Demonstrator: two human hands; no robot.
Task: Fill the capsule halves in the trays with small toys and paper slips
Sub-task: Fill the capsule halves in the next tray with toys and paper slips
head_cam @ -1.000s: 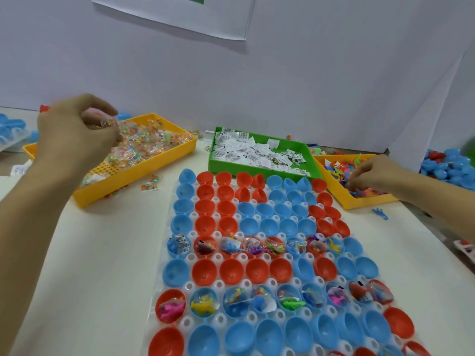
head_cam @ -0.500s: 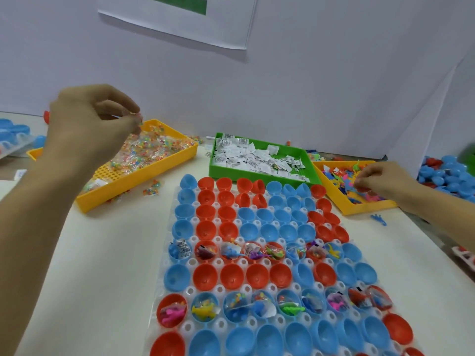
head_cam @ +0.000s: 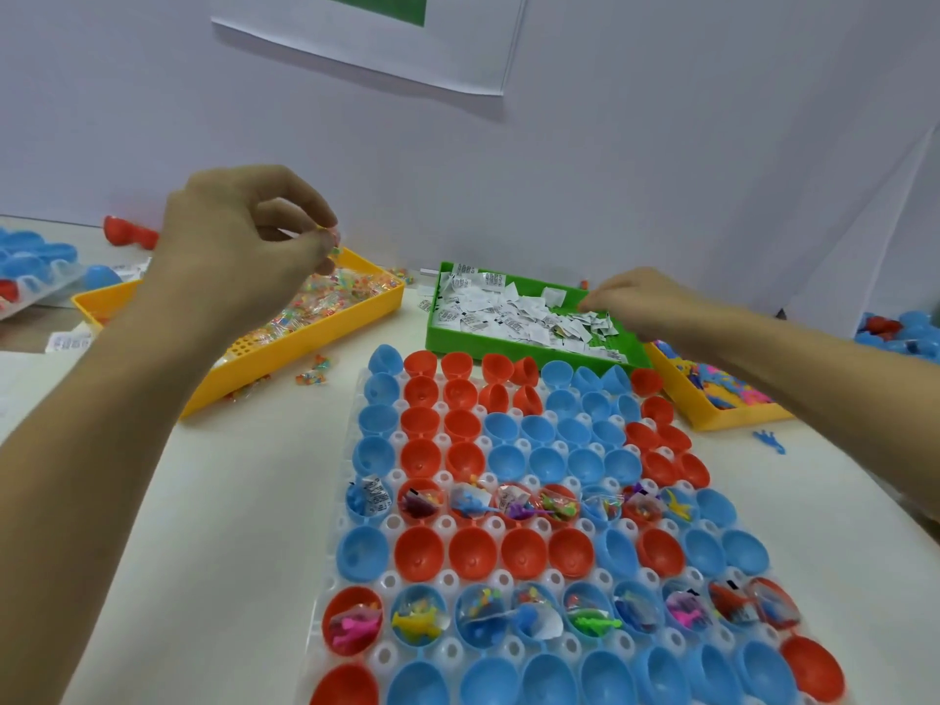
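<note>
A white capsule tray (head_cam: 390, 523) lies in front of me, holding red and blue capsule halves (head_cam: 521, 552). Two of its rows hold toys and slips (head_cam: 508, 506); the rest are hollow. My left hand (head_cam: 229, 246) hovers above the left yellow tray (head_cam: 305, 343) and pinches a small clear packet of coloured toys (head_cam: 331, 245) between thumb and fingertips. My right hand (head_cam: 641, 302) reaches into the green tray (head_cam: 508, 346), its curled fingertips pinching at the paper slips (head_cam: 508, 312). Whatever lies in its palm is hidden.
A second yellow tray (head_cam: 732, 417) of loose toys sits at the right, partly under my right forearm. A blue toy (head_cam: 770, 440) and stray packets (head_cam: 313, 374) lie on the table. Spare capsules are piled far right (head_cam: 905, 328) and far left (head_cam: 30, 256).
My right hand left the right toy tray and moved left to the green slip tray. My left hand lifted slightly rightward with the packet. The camera tilted down.
</note>
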